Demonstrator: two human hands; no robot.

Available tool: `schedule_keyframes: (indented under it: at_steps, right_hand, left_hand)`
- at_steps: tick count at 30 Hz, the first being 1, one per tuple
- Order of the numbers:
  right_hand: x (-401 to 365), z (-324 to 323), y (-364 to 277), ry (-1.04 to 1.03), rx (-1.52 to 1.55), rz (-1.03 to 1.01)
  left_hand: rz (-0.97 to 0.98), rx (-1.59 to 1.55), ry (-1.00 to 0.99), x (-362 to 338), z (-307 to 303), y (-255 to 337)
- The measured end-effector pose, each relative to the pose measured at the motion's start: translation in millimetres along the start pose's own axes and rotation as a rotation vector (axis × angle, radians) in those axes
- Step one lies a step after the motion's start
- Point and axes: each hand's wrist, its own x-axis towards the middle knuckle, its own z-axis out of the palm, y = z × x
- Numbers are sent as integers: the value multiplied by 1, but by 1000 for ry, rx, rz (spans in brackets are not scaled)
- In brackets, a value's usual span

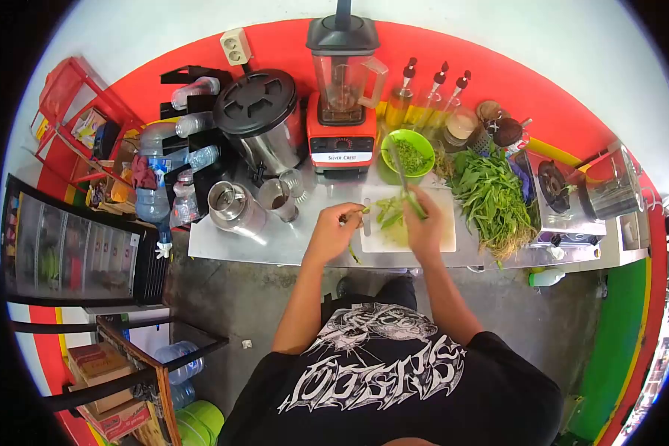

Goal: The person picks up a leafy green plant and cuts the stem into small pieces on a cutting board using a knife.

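My left hand [331, 234] is closed around a few green stems, one end poking out at the fingertips and another hanging below by the counter's front edge. My right hand [425, 229] grips a knife [400, 167], its blade pointing up and away over the near edge of a lime green bowl [422, 173]. Chopped green leaves [412, 154] lie in that bowl. Under the right hand is a white cutting board [444, 208] with cut green pieces [389, 212] on it. The knife's handle is mostly hidden by my fingers.
A bunch of leafy greens [490, 189] with roots lies right of the board. Behind stand a blender [342, 141], several pourer bottles [435, 100] and a lidded steel dispenser [264, 134]. Metal cups [234, 208] are at left, a gas stove [561, 197] at right.
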Motion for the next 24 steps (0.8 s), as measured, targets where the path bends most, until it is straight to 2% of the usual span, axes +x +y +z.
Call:
schedule_keyframes:
  at_steps: [1, 2, 4, 5, 8, 12, 17, 20, 24]
  right_hand:
    - [4, -8, 0, 56, -6, 152]
    - [6, -14, 4, 53, -9, 160]
    - [9, -24, 17, 40, 309, 523]
    - [7, -25, 25, 40, 306, 523]
    - [-9, -22, 56, -26, 269, 778]
    - [-23, -11, 66, -166, 270, 921]
    - [-28, -15, 99, -197, 200, 828]
    - [-25, -24, 78, -139, 135, 838]
    - [-23, -34, 53, -104, 146, 719]
  left_hand:
    - [-37, -6, 25, -2, -3, -3]
    - [-22, -44, 42, -1, -6, -13]
    - [-25, -70, 67, 3, -9, -19]
    - [-17, -93, 94, 6, -11, -21]
    - [-31, -152, 86, 10, -11, -19]
    - [-61, -244, 81, 12, -4, -23]
    - [-39, -257, 5, 15, 1, -22]
    - [-39, -240, 25, 15, 4, -17]
    - [-22, -234, 36, 16, 4, -21]
